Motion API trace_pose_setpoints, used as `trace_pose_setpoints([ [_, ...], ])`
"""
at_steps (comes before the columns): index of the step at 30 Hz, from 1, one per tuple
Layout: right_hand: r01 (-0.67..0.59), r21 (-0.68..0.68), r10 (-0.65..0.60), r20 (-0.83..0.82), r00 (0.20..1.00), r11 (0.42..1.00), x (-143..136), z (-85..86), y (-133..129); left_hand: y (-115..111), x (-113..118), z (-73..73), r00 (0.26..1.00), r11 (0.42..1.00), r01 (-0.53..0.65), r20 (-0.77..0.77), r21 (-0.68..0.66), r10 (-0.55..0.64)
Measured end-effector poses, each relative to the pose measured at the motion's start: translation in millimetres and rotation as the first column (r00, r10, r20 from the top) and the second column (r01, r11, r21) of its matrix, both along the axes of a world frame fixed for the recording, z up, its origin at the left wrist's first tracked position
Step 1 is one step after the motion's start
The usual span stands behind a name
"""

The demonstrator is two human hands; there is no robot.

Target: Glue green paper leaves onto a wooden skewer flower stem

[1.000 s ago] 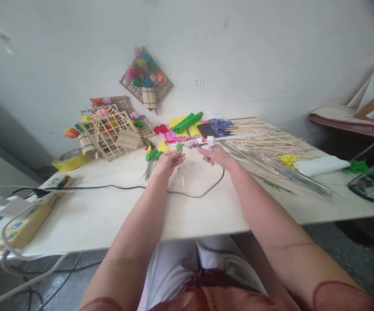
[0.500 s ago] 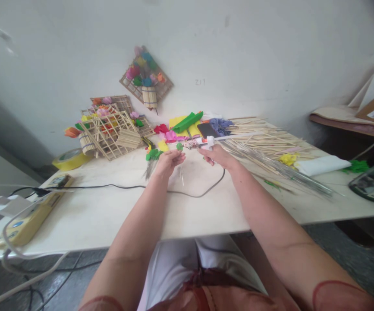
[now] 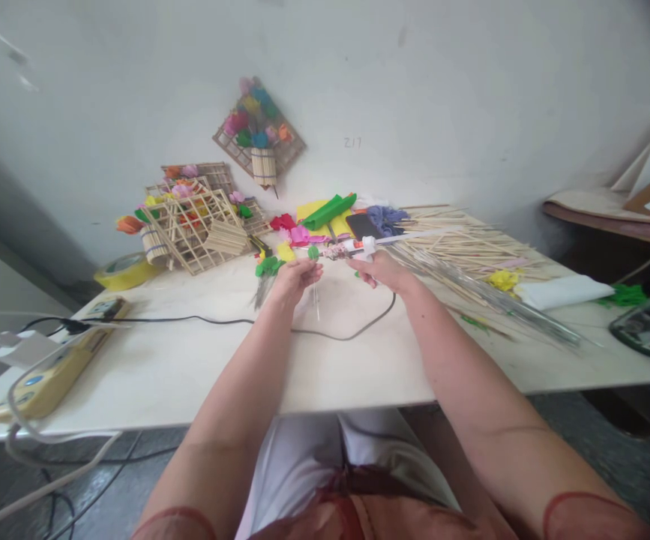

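Observation:
Between the fingertips of my left hand (image 3: 298,277), closed in a pinch, is a small green paper flower (image 3: 313,253) on a thin wire stem. My right hand (image 3: 381,270) is wrapped around a white glue gun (image 3: 368,246), its nozzle end pointing left at the green flower. Whether the tip touches the flower is too small to tell. Fine clear strands (image 3: 317,300) hang below my left fingers. Just left of that hand lie more green paper flowers (image 3: 269,266) with wire stems.
Bamboo lattice panels with paper flowers (image 3: 190,225) are stacked at the back left; another panel (image 3: 260,135) is against the wall. Thin sticks (image 3: 459,247) and wires (image 3: 527,307) spread at right. A black cord (image 3: 347,339) crosses the table from a power strip (image 3: 60,367).
The camera view has shifted slightly. Both hands keep their grips, and the glue gun's tip stays close to the green flower.

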State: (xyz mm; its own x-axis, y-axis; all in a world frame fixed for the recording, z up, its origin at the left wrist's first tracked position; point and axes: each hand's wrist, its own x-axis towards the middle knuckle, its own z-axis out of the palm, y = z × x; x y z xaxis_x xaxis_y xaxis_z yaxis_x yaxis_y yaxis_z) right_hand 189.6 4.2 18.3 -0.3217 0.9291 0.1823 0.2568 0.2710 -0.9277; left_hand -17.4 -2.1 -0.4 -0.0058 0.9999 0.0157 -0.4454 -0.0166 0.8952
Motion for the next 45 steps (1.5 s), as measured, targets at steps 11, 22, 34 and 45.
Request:
trace_pose_setpoints([
  [11, 0.049, 0.026, -0.05, 0.021, 0.999, 0.998, -0.6, 7.4, -6.3, 1.4, 0.0, -1.1, 1.0, 1.0, -0.002, 0.01, -0.003, 0.002],
  [22, 0.006, 0.012, -0.006, 0.002, 1.0, 1.0, 0.2, -0.3, -0.3, 0.1, 0.2, -1.4, 1.0, 1.0, 0.023, 0.02, 0.004, -0.023],
  [34, -0.008, 0.016, 0.007, 0.021, 1.0, 1.0, -2.7, 0.9, -3.3, 0.6, 1.6, -1.1, 0.999, 0.999, 0.038, 0.011, -0.022, -0.038],
  [45, 0.021, 0.041, -0.022, 0.023, 0.999, 0.999, -3.1, 1.7, -4.2, 1.4, 2.5, -3.4, 0.997, 0.997, 0.073, -0.024, -0.01, -0.074],
])
